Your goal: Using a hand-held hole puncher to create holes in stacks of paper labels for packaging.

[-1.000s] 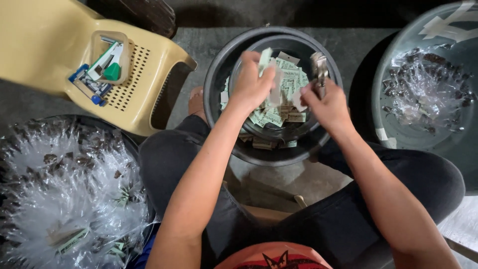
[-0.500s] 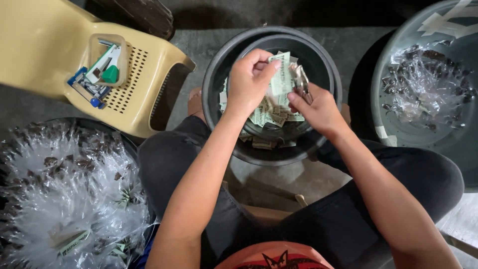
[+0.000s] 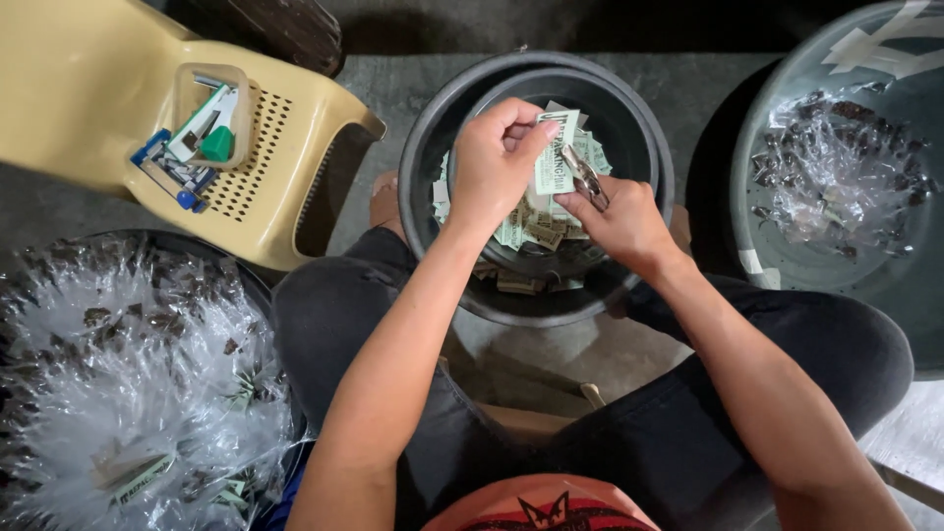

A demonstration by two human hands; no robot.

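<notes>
**Two hands over a basin of paper slips**

One dark round basin [image 3: 433,147] sits on the floor between the person's knees and serves as the landmark here. It holds a loose heap of small pale-green printed paper slips [image 3: 526,231], too many and too overlapped to count.

Above that heap, the left hand [image 3: 492,167] has its grip closed on one paper slip [image 3: 557,162], pinched upright between thumb and fingertips. The right hand [image 3: 624,221], just beside it, has its grip closed around one small metal stapler [image 3: 587,179], whose tip touches the held slip.

Left of the basin stands one yellow plastic stool [image 3: 88,108]. On its seat rests one small clear tub [image 3: 208,116] containing a few blue, white and green items, hard to tell apart.

Below and left of the basin is one large tub [image 3: 251,285] heaped with clear plastic packets [image 3: 118,383], uncountable, some with slips attached.

Right of the basin is one grey basin [image 3: 787,118] holding a smaller pile of clear packets with dark contents [image 3: 836,167].
</notes>
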